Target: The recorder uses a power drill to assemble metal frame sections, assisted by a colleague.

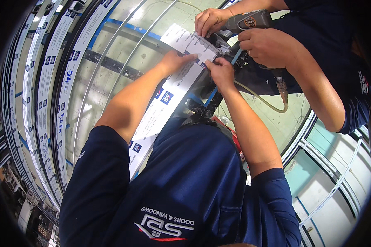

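Note:
A long white profile [150,119], wrapped in printed protective film, runs slantwise from beside my body toward the far middle. My left hand [176,63] grips its left edge, thumb stretched over the top face and fingers hidden below. Along the right edge my right hand [221,75] is closed on it near the far end, thumb on the edge and fingers curled. Just beyond my hands, a co-worker's hand [212,21] touches a silvery metal piece [218,44] at the profile's end. The co-worker's other hand [272,47] holds a grey air drill [251,21] above it.
Several long film-wrapped profiles [66,82] stand in a curved row at the left. Thin metal bars [101,68] lie between them and my work. A hose [268,106] hangs from the drill's handle. Framed panels [329,156] are at the right.

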Motion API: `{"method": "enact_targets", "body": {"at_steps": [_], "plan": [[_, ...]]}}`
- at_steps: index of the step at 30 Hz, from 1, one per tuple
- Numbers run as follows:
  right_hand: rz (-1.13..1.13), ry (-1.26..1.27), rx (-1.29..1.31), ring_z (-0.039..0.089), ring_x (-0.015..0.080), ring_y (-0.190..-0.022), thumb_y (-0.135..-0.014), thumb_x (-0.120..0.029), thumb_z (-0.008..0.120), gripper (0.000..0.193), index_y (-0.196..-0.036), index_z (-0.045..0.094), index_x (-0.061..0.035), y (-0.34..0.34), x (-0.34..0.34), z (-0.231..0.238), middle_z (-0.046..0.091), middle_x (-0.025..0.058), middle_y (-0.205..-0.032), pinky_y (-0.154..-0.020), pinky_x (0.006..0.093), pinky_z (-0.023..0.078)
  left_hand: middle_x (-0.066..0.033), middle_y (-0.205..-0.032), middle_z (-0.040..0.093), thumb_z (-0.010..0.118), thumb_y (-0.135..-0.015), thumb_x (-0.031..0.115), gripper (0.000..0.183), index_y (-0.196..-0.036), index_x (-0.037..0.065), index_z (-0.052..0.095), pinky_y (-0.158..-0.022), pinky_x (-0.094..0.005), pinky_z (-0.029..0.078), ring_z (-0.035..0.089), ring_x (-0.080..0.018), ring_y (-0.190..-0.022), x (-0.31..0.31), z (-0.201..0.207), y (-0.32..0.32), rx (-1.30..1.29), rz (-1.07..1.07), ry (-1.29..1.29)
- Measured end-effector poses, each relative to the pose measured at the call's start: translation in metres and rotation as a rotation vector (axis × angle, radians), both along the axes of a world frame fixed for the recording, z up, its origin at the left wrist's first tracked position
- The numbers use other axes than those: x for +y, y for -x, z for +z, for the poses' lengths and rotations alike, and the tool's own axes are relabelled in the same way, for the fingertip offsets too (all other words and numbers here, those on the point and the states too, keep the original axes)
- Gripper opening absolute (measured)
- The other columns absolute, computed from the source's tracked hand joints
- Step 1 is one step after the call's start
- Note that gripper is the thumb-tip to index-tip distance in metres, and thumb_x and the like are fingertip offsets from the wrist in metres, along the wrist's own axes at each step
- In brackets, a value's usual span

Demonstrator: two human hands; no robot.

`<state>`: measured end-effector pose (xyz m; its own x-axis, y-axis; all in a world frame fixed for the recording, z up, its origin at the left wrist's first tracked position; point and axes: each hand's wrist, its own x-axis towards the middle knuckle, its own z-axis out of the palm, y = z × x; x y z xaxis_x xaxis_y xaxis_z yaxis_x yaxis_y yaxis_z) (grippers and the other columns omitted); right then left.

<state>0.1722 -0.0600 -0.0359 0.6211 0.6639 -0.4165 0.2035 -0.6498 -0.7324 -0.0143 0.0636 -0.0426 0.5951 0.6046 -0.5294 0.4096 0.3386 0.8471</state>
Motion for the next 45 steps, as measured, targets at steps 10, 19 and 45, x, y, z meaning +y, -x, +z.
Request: {"method": "enact_targets", "body": {"at_steps": [10,19,45], "plan": [[-0.001,-0.046,0.011,0.074,0.0317,-0.085,-0.080,-0.035,0.086,0.044,-0.100,0.077,0.0034,0.000,-0.001,-0.005,0.077,0.0198,-0.092,-0.080,0.0392,0.057,-0.0111,-0.102,0.079,0.083,-0.090,0.046,0.054,-0.115,-0.001,0.077,-0.080,-0.0327,0.059,0.074,-0.0184,-0.086,0.000,0.010,-0.001,0.044,-0.023,-0.031],[-0.003,-0.029,-0.057,0.075,0.0327,-0.087,-0.079,-0.037,0.087,0.047,-0.102,0.077,0.0021,-0.002,-0.002,-0.015,0.077,0.0201,-0.094,-0.082,0.0399,0.057,-0.0158,-0.100,0.080,0.082,-0.086,0.056,0.062,-0.110,-0.001,0.080,-0.082,-0.0373,0.060,0.077,-0.0254,-0.088,0.002,-0.017,0.000,0.031,-0.017,-0.046],[-0.028,0.019,-0.036,0.075,0.0337,-0.094,-0.077,-0.040,0.087,0.053,-0.108,0.078,0.0013,0.000,0.000,-0.007,0.078,0.0211,-0.101,-0.086,0.0403,0.057,-0.0086,-0.107,0.079,0.079,-0.096,0.035,0.040,-0.118,0.001,0.077,-0.082,-0.0318,0.058,0.074,-0.0163,-0.091,-0.002,0.005,0.000,-0.122,-0.008,0.020]]}}
